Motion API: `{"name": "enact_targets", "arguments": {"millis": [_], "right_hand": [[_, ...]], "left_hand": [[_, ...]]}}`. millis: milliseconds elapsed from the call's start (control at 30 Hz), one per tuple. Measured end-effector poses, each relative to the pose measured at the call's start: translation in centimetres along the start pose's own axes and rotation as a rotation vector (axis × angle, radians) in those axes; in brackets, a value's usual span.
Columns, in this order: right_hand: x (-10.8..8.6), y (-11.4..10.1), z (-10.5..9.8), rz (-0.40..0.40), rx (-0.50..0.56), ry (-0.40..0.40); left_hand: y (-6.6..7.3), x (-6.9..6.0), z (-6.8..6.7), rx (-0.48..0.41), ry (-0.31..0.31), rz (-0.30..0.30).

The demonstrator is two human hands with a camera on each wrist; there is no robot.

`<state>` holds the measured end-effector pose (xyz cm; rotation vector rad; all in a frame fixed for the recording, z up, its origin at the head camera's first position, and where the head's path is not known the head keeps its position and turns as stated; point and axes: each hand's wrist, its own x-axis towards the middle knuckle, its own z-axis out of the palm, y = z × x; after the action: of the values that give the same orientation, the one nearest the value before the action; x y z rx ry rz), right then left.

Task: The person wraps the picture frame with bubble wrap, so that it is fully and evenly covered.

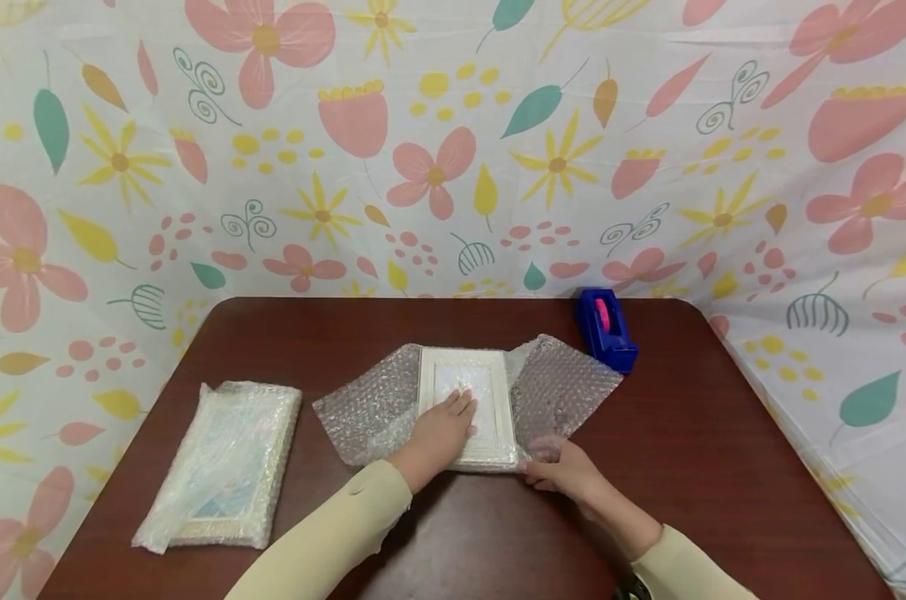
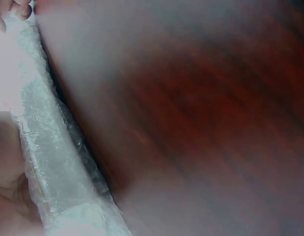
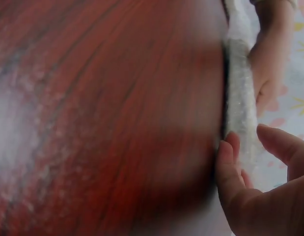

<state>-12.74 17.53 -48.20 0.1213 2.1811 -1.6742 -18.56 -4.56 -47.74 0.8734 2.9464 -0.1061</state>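
Observation:
A white picture frame (image 1: 504, 408) lies on bubble wrap (image 1: 565, 383) that spreads out to its left and right. The left hand (image 1: 443, 429) rests on the frame's middle with its fingers extended. At the frame's lower right corner, the right hand (image 1: 565, 471) pinches the edge of the wrap. The right wrist view shows that hand's thumb and fingers (image 3: 228, 164) on either side of the wrapped edge (image 3: 240, 93). In the left wrist view the wrapped side (image 2: 58, 142) runs beside part of the left hand (image 2: 9, 167).
On the brown table (image 1: 347, 533), a second frame wrapped in bubble wrap (image 1: 227, 458) lies at the left. A blue tape dispenser (image 1: 610, 333) with a pink roll stands at the back right. A flower-patterned cloth (image 1: 437, 167) hangs behind the table.

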Motion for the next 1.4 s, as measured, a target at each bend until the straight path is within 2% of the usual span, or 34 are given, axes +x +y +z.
{"name": "enact_targets", "arguments": {"millis": [100, 233, 333, 533, 667, 767, 967, 1033, 1100, 1300, 1367, 1400], "right_hand": [[0.1, -0.2, 0.2, -0.007, -0.043, 0.026], [0.2, -0.4, 0.3, -0.021, -0.057, -0.023], [0.3, -0.4, 0.5, -0.035, -0.041, -0.031], [0.6, -1.4, 2.0, -0.039, -0.14, 0.14], [0.8, -2.0, 2.6, 0.003, -0.148, 0.157], [0.8, -2.0, 2.2, 0.009, -0.097, 0.074], [0.7, -1.3, 0.1, -0.062, 0.067, -0.267], [1.0, -1.0, 0.0, -0.092, 0.072, -0.289], [1.6, -0.9, 0.4, -0.109, 0.035, -0.219], [4.6, -1.7, 2.5, -0.094, -0.207, 0.195], [5.7, -2.0, 2.5, -0.115, -0.286, 0.268], [6.3, -2.1, 2.4, -0.132, -0.316, 0.279]], "left_hand": [[0.0, -0.1, 0.0, 0.009, 0.002, 0.003], [0.0, -0.2, -0.2, 0.025, 0.013, 0.009], [0.0, -0.2, -0.1, 0.024, 0.014, 0.01], [0.1, -0.1, 0.2, 0.018, 0.029, 0.007], [0.2, -0.1, 0.2, 0.007, 0.042, 0.006], [0.2, 0.0, 0.2, -0.001, 0.032, 0.005], [-0.3, -0.1, 0.3, -0.031, 0.009, -0.025], [-0.4, -0.1, 0.2, -0.025, 0.019, -0.03], [-0.5, -0.1, 0.1, -0.021, 0.031, -0.026], [-0.2, 0.1, 0.3, -0.022, 0.03, -0.019], [0.0, 0.1, 0.3, -0.014, 0.027, -0.016], [0.0, 0.0, 0.3, -0.012, 0.03, -0.014]]}}
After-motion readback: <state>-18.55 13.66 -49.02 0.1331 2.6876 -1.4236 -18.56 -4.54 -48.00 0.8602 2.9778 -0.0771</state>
